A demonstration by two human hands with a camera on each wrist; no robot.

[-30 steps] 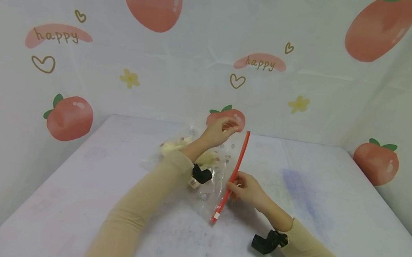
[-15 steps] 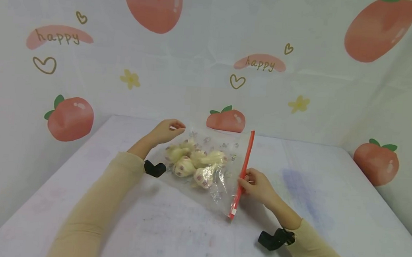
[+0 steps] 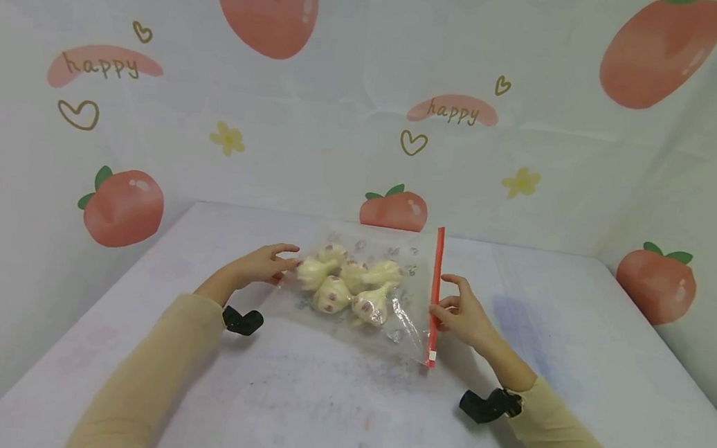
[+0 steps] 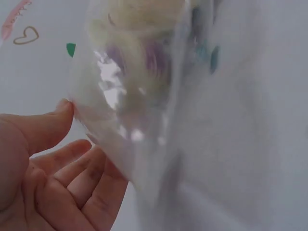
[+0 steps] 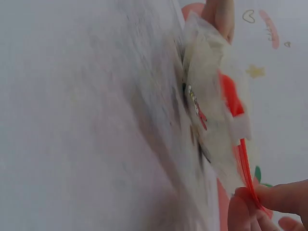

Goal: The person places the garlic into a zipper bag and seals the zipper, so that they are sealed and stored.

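Note:
A clear slider bag [image 3: 338, 334] lies at mid-table with several pale, purple-tipped garlic bulbs [image 3: 332, 295] inside. Its red zip strip [image 3: 439, 257] runs down the right side, with a white slider [image 3: 432, 355] at the near end. My right hand [image 3: 464, 315] pinches this strip between thumb and fingers, as the right wrist view also shows. At the bag's left edge is my left hand [image 3: 262, 266]. In the left wrist view its thumb [image 4: 53, 125] touches the edge, while loosely bent fingers [image 4: 98, 195] reach behind the plastic, apart from the thumb.
The table [image 3: 295, 414] has a white, faintly stained cover with a bluish patch [image 3: 528, 333] on the right. Behind it hangs a white backdrop [image 3: 338, 153] printed with red fruit, hearts and flowers. Each wrist carries a black camera mount [image 3: 243, 321].
My left hand has swung left across the bag and then down to its left edge, uncovering the garlic. My right hand has shifted right with the red strip, which now stands nearly straight.

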